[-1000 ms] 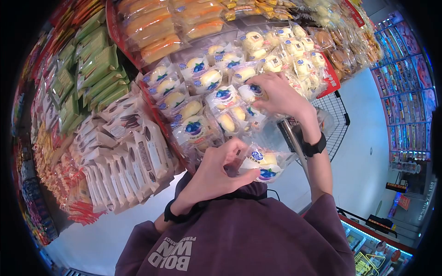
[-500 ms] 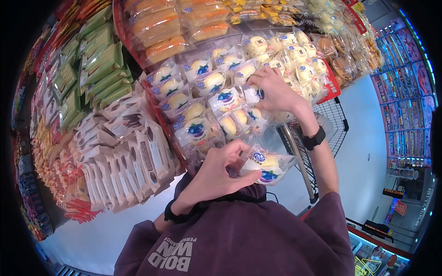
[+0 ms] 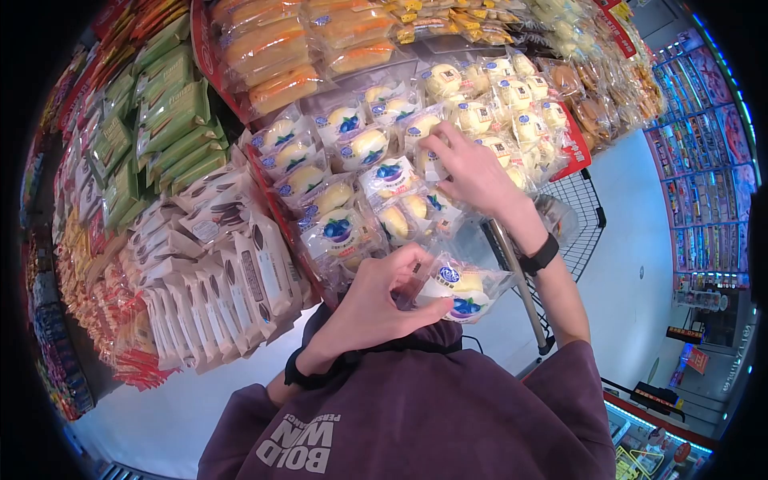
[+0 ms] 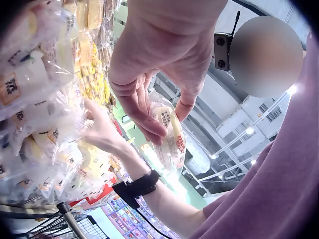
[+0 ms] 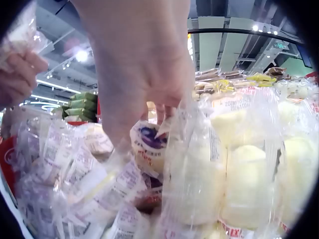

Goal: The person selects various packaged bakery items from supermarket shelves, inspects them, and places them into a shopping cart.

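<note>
My left hand [image 3: 380,300] holds a clear-wrapped bun [image 3: 460,290] with a blueberry picture in front of my chest, thumb and fingers round its wrapper. In the left wrist view, the fingers of my left hand [image 4: 162,74] grip that packet [image 4: 170,137] from above. My right hand [image 3: 484,176] is at the display, thumb and curled fingers round a blueberry-label packet [image 3: 433,166]. Seen from the right wrist, my right hand [image 5: 144,74] reaches down among wrapped buns, its fingers against a blueberry label [image 5: 150,138]; clear wrappers partly hide the fingertips.
Rows of similar blueberry packets [image 3: 364,148] lie left of my right hand, cream-coloured buns [image 3: 516,96] beyond it. Green packets [image 3: 172,108] and beige packets [image 3: 216,280] fill the left side. A wire shopping cart [image 3: 578,208] stands at the right, its metal bar beside the display.
My right hand has shifted slightly, and the packet at its fingers shows less of its blueberry picture. The left hand keeps its packet in nearly the same place.
</note>
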A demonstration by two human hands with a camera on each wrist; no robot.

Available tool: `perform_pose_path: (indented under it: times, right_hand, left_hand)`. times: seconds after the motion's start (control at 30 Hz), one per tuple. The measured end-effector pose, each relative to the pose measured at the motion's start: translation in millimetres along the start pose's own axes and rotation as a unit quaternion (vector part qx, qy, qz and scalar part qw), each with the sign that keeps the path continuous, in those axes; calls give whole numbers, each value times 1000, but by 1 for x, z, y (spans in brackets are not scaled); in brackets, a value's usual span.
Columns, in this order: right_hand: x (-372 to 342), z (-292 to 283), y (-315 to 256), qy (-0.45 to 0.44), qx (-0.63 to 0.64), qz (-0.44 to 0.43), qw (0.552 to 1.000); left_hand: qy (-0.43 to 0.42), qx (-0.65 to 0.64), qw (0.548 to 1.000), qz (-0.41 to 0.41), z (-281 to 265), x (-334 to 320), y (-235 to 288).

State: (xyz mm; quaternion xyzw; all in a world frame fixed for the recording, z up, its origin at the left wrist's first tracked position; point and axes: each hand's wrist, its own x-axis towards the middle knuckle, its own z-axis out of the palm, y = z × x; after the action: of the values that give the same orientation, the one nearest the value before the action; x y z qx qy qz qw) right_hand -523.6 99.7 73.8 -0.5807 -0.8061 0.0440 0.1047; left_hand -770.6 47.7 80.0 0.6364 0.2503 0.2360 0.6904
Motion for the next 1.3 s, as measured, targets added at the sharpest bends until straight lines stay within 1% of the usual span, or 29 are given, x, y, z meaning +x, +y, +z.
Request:
perform_pose_path:
  times: [0.03, 0.13, 0.23, 0.33, 0.43, 0.53, 0.63, 0.73, 0.83, 0.93, 1.03, 1.13, 1.23, 1.3]
  right_hand:
    - [-1, -6, -1, -21, 50, 16, 998]
    - [-6, -7, 9, -12, 155, -6, 988]
    - [-4, -4, 13, -15, 122, 9, 992]
    - [-1, 0, 9, 10, 42, -2, 999]
    - [1, 11, 7, 40, 8, 8, 999]
    - [-4, 9, 6, 44, 39, 16, 998]
    - [-7, -4, 6, 25, 92, 35, 995]
    - [-1, -24, -13, 76, 56, 8, 995]
    - [18, -19, -21, 82, 95, -122, 984]
    - [35, -12, -27, -84, 102, -81, 988]
    - [49, -5, -25, -120, 68, -111, 984]
    - [62, -20, -36, -248, 61, -51, 965]
    - [63, -10, -37, -243, 49, -61, 967]
    - [58, -8, -36, -184, 55, -93, 977]
  left_hand:
    - [-2, -2, 1000, -5, 0, 0, 0]
    - [1, 1, 1000, 2, 0, 1, 0]
    - [5, -12, 1000, 6, 3, 2, 2]
    - [5, -21, 1000, 5, 5, 2, 2]
    - [3, -19, 1000, -1, 4, 3, 4]
    - [1, -16, 1000, 3, 4, 3, -2]
    - [3, -14, 1000, 3, 3, 2, -4]
    - [-2, 6, 1000, -6, 2, 2, 0]
    - [-6, 9, 1000, 1, 4, 3, 0]
    - [-16, 1, 1000, 6, 7, 2, -1]
    - [-12, -17, 1000, 19, 9, 1, -5]
    - [-11, -17, 1000, 18, 9, 0, -2]
    - [-10, -27, 999, 24, 9, -1, -3]
    - [-8, -31, 999, 32, 9, -2, -6]
